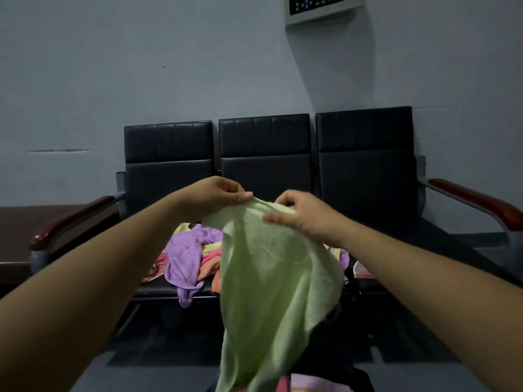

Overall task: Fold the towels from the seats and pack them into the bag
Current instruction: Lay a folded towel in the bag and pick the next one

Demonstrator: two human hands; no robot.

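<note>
Up front, the left hand and right hand each pinch the top edge of a green towel, which hangs down in the air before the seats. Behind it, a purple towel lies crumpled on the middle seat among other towels.

Dim, flat room light: the grey wall is evenly lit, the black seats sink into shadow, and the pale green towel is the brightest surface. Wide-angle distortion enlarges my forearms toward the lower corners; my right hand is slightly motion-blurred.
</note>
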